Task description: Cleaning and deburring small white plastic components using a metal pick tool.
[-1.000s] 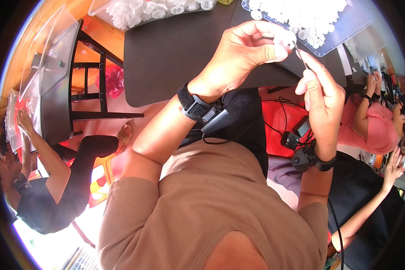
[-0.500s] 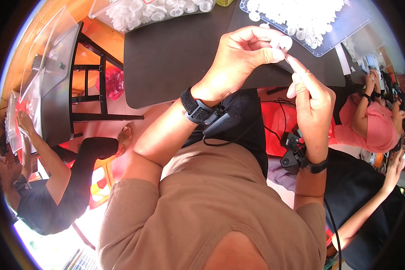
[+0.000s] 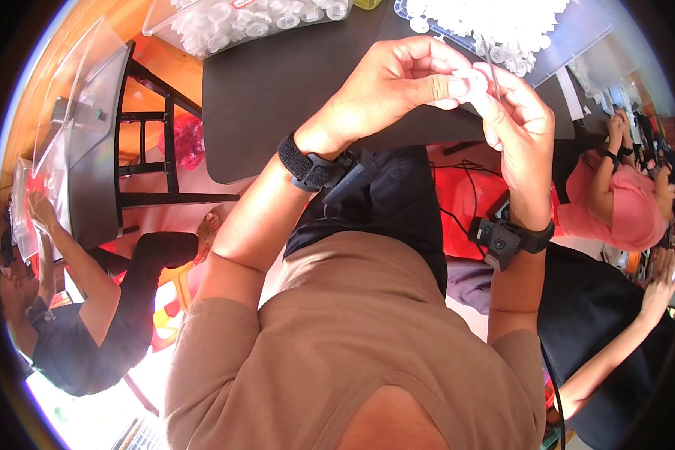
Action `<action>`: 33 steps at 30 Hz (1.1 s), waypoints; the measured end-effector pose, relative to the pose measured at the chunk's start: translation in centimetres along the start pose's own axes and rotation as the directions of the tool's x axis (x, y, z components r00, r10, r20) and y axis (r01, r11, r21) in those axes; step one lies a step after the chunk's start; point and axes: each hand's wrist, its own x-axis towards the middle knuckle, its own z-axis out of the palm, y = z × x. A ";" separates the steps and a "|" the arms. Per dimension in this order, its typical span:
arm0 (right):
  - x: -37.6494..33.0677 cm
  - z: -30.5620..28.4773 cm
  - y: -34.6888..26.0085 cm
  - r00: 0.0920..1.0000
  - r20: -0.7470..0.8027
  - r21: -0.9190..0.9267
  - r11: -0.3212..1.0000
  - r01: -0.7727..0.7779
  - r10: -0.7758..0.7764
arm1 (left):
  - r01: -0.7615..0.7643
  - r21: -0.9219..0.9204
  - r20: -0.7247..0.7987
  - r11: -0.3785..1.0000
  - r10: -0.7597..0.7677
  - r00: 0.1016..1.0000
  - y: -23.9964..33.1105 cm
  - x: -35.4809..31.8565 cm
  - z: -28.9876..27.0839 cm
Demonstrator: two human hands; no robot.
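Over the dark table, my left hand (image 3: 409,82) pinches a small white round plastic piece (image 3: 472,84) between thumb and fingertips. My right hand (image 3: 519,120) meets it from the other side, its thumb close against the piece. A thin metal tool (image 3: 493,69) sticks up from between the fingers of my right hand. Its kind is too small to make out. Just beyond my hands is a blue-rimmed clear tray (image 3: 589,49) with a heap of similar white plastic pieces (image 3: 502,30).
A clear bin (image 3: 160,21) of white translucent caps stands at the far left of the black table (image 3: 277,97). Another person (image 3: 67,322) sits at a table on the left. More people work at the right, one in a pink top (image 3: 622,210). A cable hangs below my right wrist.
My right hand has turned and moved up, so the metal tool now points upward beside the white piece. My left hand has shifted slightly, still pinching the piece.
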 end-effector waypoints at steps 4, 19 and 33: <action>0.1 1.3 0.8 0.996 -0.082 0.148 0.989 -0.007 0.020 | -0.126 -0.129 -0.118 0.984 0.111 0.987 -1.9 -0.7 0.5; -0.6 2.0 0.0 0.996 -0.089 -0.161 0.987 -0.017 0.002 | -0.089 -0.236 -0.229 0.968 0.034 0.973 -2.6 -1.8 0.3; -3.7 1.7 -0.9 0.953 0.032 -0.613 0.747 0.258 -0.303 | -0.130 -0.245 -0.225 0.961 0.074 0.972 -2.3 -1.9 0.3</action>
